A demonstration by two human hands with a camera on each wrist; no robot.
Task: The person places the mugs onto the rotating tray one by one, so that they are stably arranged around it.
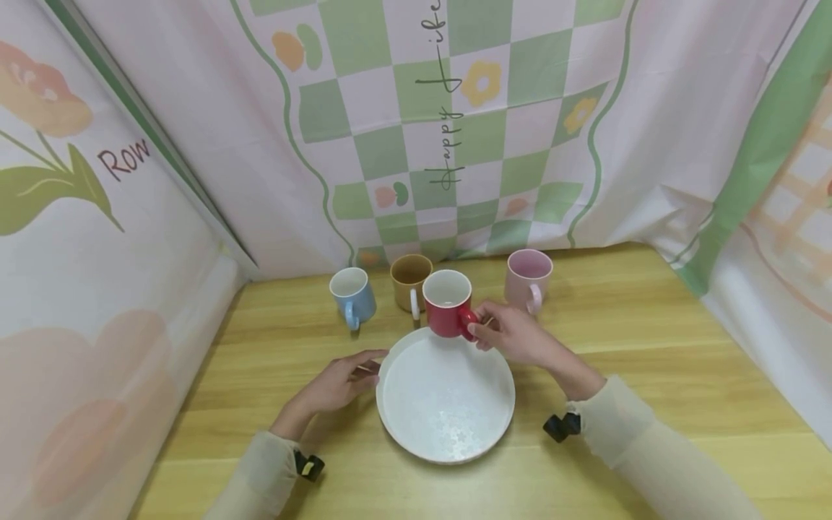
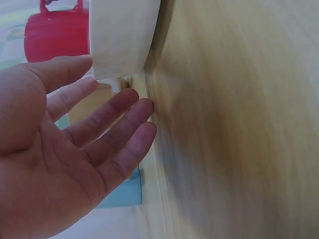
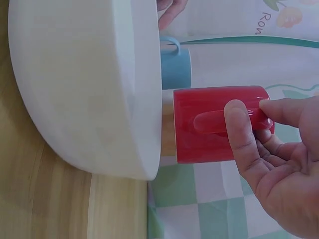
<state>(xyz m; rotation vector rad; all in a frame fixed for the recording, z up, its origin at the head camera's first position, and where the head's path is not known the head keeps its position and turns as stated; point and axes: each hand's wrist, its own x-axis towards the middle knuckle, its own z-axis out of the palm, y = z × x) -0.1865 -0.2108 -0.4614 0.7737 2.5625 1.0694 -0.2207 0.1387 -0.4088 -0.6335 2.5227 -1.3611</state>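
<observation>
By its handle, my right hand [image 1: 510, 332] pinches a red mug [image 1: 445, 320] with a white inside. The mug is upright over the far edge of a round white tray [image 1: 448, 397]; in the right wrist view a small gap separates the mug [image 3: 199, 147] from the tray's rim [image 3: 142, 99]. At the tray's left side, my left hand [image 1: 338, 383] has its fingers extended near the rim. In the left wrist view its thumb [image 2: 75, 67] overlaps the tray's edge, and I cannot tell whether it touches. That palm holds nothing.
Behind the tray stand a light blue mug [image 1: 354, 297], a brown mug [image 1: 403, 292] with a white handle, partly hidden by the red one, and a pink mug [image 1: 520, 289] to the right. Printed cloth [image 1: 364, 108] hangs behind the wooden table [image 1: 637, 325] and at both sides.
</observation>
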